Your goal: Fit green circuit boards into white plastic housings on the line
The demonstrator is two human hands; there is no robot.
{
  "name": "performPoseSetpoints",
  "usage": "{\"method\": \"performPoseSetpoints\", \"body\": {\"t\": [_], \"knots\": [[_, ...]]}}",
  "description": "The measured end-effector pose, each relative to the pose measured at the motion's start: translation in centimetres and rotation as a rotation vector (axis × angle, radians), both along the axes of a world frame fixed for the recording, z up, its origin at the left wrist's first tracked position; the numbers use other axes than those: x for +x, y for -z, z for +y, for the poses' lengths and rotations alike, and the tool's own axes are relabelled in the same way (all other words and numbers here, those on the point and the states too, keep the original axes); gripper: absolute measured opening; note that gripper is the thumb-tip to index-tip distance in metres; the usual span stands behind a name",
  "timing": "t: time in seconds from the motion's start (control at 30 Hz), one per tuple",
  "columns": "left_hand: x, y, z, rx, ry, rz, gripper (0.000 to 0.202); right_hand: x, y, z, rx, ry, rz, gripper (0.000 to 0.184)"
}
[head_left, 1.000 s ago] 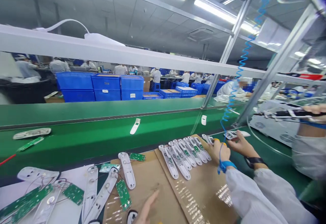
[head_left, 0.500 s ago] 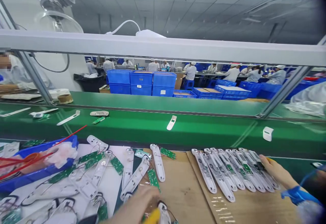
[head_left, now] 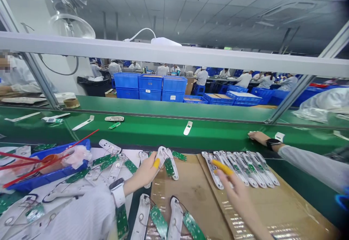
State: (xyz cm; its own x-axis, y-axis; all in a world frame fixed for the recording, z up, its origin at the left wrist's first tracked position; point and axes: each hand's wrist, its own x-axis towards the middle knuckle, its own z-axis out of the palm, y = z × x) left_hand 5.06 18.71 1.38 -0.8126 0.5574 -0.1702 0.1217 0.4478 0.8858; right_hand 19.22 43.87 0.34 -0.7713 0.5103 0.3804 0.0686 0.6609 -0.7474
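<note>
Gripping a smooth white shell point(head_left: 162, 153) at its two o'clock, the left hand point(head_left: 145, 171) masks the lower part. At three o'clock the right hand point(head_left: 231, 183), fingers uncurled in rubbery yellow cots point(head_left: 223, 167), partly covers a row of long, rounded shells point(head_left: 247, 169); contact is unclear. At five o'clock, wired green boards point(head_left: 159, 221) lie over brown cardboard point(head_left: 195, 194), one cropped below.

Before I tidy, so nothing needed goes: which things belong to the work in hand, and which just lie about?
Likely in use:
white casing in the left hand
row of casings near the right hand

Apparently lying about:
tape roll
blue crates
</note>
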Motion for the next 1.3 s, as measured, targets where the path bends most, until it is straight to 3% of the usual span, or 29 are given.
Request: {"method": "performPoseSetpoints", "body": {"t": [0.07,0.13,0.2,0.3,0.43,0.57,0.7,0.8,0.9,0.97,1.03,1.17,1.3], "knots": [[1.1,-1.2,-0.2,0.186,0.0,-0.16,0.026,-0.3,-0.6,-4.7,-0.422,-0.179,-0.066,0.046],[2.2,-2.3,-0.2,0.319,-0.01,-0.325,0.029,-0.6,-1.5,-8.4,-0.724,-0.311,-0.132,0.047],[3.4,-3.1,-0.3,0.406,-0.016,-0.475,0.035,-0.7,-2.2,-10.7,-0.987,-0.419,-0.182,0.047],[4.8,-4.0,-0.7,0.455,0.026,-0.657,0.045,-0.1,-2.6,-12.2,-1.302,-0.481,-0.195,0.043],[5.7,-4.2,-1.2,0.451,0.055,-0.767,0.047,1.1,-2.4,-11.9,-1.302,-0.513,-0.16,0.039],[6.2,-3.6,-1.3,0.464,0.041,-0.701,0.041,1.8,-2.6,-11.9,-1.288,-0.543,-0.186,0.036],[6.7,-3.2,-1.0,0.495,0.048,-0.55,0.042,2.0,-2.6,-13.9,-1.054,-0.407,-0.098,0.04],[7.1,-2.5,-0.5,0.525,0.058,-0.508,0.049,2.0,-1.9,-15.7,-0.762,-0.22,0.046,0.042],[7.5,-1.5,0.0,0.59,0.079,-0.516,0.056,1.9,-1.3,-16.4,-0.228,-0.095,0.175,0.033],[7.8,-1.0,0.0,0.628,0.092,-0.52,0.062,1.7,-1.2,-16.1,0.165,-0.097,0.239,0.026],[8.2,-1.0,-0.1,0.629,0.084,-0.491,0.069,1.6,-1.3,-15.6,0.431,-0.113,0.27,0.023],[8.9,-2.0,0.0,0.499,0.069,-0.41,0.093,1.8,-1.0,-14.7,0.648,-0.095,0.262,0.031],[9.4,-2.2,0.8,0.444,-0.015,-0.447,0.106,2.2,-0.6,-13.9,0.75,-0.109,0.281,0.03]]}}
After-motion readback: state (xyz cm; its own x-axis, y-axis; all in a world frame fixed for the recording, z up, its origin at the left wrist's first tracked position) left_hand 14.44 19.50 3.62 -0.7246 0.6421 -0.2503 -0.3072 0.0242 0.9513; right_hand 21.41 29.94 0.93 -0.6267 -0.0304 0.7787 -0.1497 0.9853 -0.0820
